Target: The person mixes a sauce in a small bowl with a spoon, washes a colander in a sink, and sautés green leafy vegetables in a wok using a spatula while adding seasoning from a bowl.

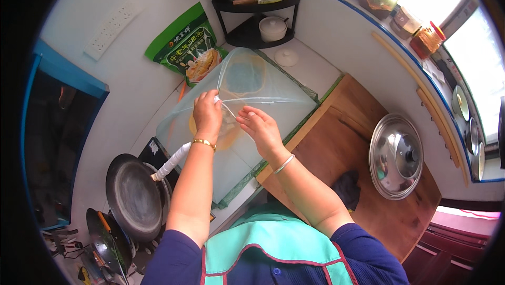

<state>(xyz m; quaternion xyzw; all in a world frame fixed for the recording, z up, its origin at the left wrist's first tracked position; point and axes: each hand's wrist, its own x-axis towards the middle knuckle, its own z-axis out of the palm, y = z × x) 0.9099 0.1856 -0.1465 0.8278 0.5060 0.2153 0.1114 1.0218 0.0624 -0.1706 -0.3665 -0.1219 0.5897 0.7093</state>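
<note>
A pale green mesh food cover, shaped like a tent, stands on the white counter in front of me. My left hand is closed around the small white knob at its top. My right hand hovers just to the right of that knob with its fingers spread, resting on or just above the mesh. Through the mesh I make out a yellowish dish under my left hand and a round dish with a yellow rim farther back; their contents are blurred.
A wooden board with a steel lid and a dark cloth lies to the right. A frying pan sits at lower left. A green food bag leans on the wall; a corner shelf holds pots.
</note>
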